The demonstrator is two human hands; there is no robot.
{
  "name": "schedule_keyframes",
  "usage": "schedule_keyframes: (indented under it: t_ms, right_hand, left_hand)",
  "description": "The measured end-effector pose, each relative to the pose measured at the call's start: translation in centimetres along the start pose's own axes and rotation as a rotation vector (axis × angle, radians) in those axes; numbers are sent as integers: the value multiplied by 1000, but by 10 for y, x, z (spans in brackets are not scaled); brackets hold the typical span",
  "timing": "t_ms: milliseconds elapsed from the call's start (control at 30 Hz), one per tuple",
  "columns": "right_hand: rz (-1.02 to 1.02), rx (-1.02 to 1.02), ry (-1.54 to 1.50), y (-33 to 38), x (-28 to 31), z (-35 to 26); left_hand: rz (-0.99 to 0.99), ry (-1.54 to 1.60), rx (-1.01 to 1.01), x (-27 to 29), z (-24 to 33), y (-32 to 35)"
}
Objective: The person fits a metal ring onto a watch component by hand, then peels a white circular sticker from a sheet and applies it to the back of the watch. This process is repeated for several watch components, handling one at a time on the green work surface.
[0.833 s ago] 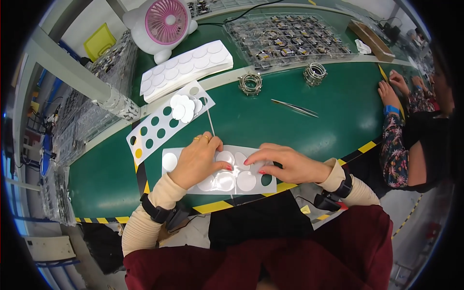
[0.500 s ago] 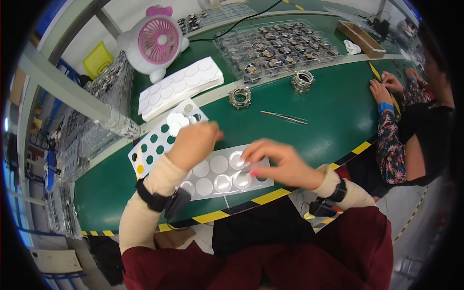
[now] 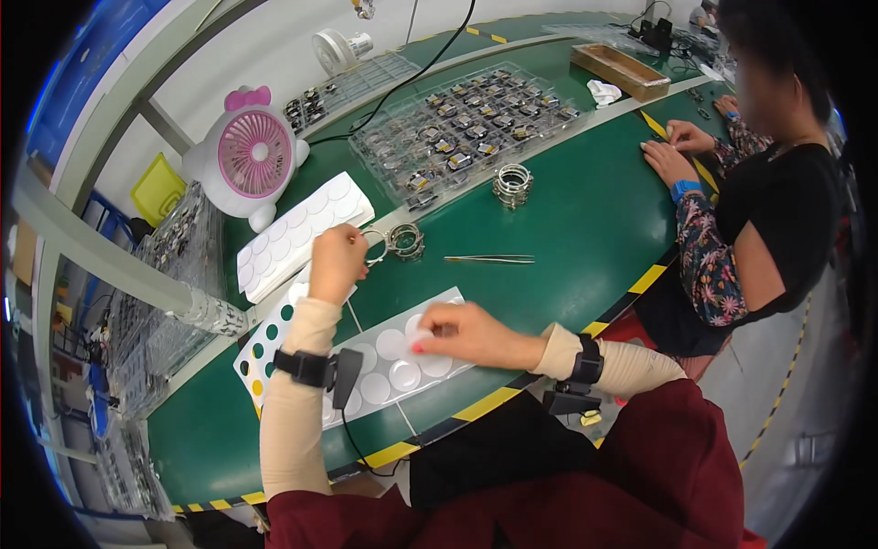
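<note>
My left hand [image 3: 337, 263] is closed, fingertips pinched on a thin metal ring [image 3: 373, 243] beside a small stack of metal rings [image 3: 405, 241]. My right hand [image 3: 476, 335] is over the right part of a sheet of round white stickers [image 3: 404, 374]. Its thumb and fingers are pinched together close to a sticker; what lies between them is too small to make out. Partly under my left arm is a white sheet with punched-out round holes [image 3: 271, 331]. Tweezers [image 3: 489, 259] lie on the green table beyond my right hand.
Another ring stack [image 3: 513, 186] stands farther back. A thick pile of sticker sheets [image 3: 306, 231] and a pink-and-white fan [image 3: 254, 152] are at the left. Clear trays of small parts [image 3: 466, 128] and a wooden box [image 3: 622, 71] sit behind. A co-worker [image 3: 759, 183] works at the right.
The view has turned, shifting the scene. My left hand has moved to the ring stack and now holds a ring. My right hand's fingers have drawn together over the sticker sheet.
</note>
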State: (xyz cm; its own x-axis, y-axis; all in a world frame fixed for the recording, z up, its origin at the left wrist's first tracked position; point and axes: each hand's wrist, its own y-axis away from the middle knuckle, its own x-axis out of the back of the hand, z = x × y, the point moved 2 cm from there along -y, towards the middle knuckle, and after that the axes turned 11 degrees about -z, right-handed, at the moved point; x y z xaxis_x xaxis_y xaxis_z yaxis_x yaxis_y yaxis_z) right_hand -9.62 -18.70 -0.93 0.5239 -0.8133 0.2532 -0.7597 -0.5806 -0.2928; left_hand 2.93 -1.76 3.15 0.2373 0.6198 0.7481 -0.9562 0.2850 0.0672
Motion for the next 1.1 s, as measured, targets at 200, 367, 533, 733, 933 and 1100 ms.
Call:
schedule_keyframes:
  t_ms: [200, 367, 533, 733, 933, 1100]
  right_hand:
    - [171, -15, -431, -75, 14, -25]
    - [223, -87, -578, -86, -14, 4]
    - [244, -78, -609, -77, -25, 11]
    - [59, -332, -463, -72, -35, 24]
    - [109, -323, -620, -75, -46, 20]
    - [166, -307, -576, -77, -48, 22]
  left_hand:
    - [-489, 1124, 129, 3, -19, 67]
    - [-437, 1388, 58, -28, -37, 110]
    - [-293, 1851, -49, -21, -36, 113]
    - [-220, 1973, -53, -35, -55, 112]
    - [-197, 1885, 125, -40, -52, 113]
    - [-157, 1878, 132, -42, -52, 112]
